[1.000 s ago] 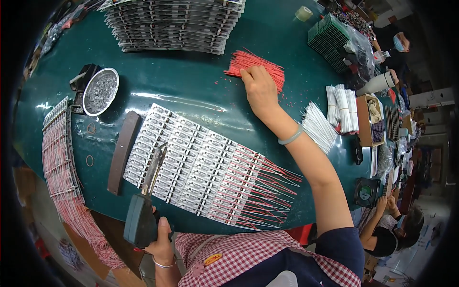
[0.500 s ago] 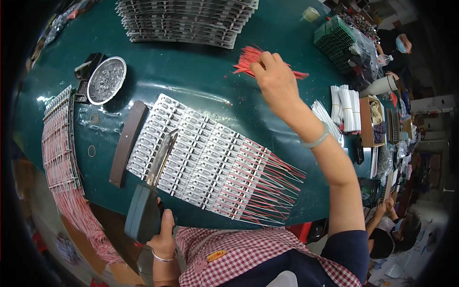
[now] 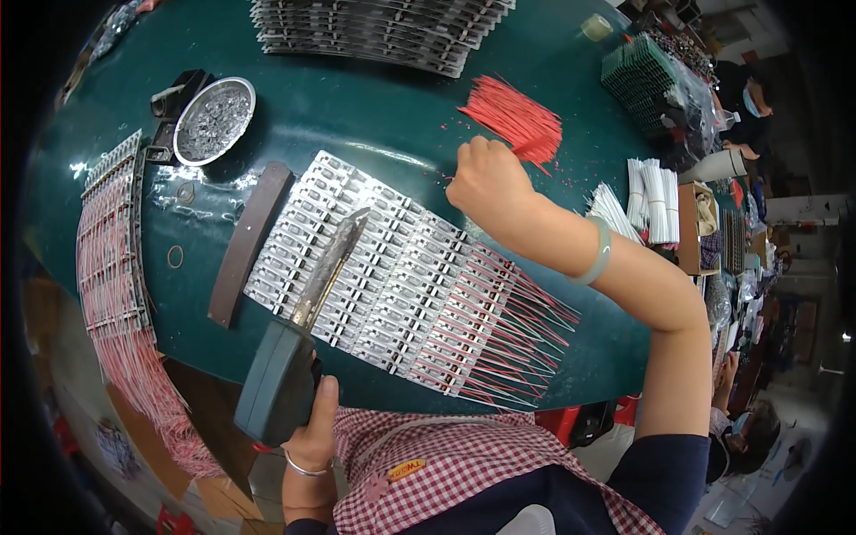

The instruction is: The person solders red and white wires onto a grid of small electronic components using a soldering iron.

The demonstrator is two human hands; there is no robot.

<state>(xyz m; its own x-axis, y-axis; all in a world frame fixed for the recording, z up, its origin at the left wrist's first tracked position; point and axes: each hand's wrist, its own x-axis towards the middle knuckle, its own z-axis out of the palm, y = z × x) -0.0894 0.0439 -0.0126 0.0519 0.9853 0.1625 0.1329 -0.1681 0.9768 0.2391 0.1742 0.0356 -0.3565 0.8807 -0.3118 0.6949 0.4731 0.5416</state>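
My left hand (image 3: 314,430) is wrapped round the dark green handle of a soldering gun (image 3: 276,379). Its long metal tip slants up over a panel of small pale metal parts set in rows (image 3: 383,267). Red and white wires (image 3: 526,334) lie across the panel's right end, their free ends fanned out beyond it. Above that panel hovers my right hand (image 3: 489,178), fingers curled together; what they hold, if anything, is hidden. Just beyond it lies a pile of short red wires (image 3: 513,116).
A metal bowl of silvery bits (image 3: 214,120) stands at the back left. Beside the panel lies a brown bar (image 3: 251,241). Wired panels (image 3: 111,250) hang over the left edge; stacked panels (image 3: 383,31) stand at the back. Bundled white wires (image 3: 660,201) lie right, with people beyond.
My right hand has pulled back from the red wire pile toward the panel, its fingers closed. The soldering gun stays in my left hand over the panel. The whole view has shifted slightly.
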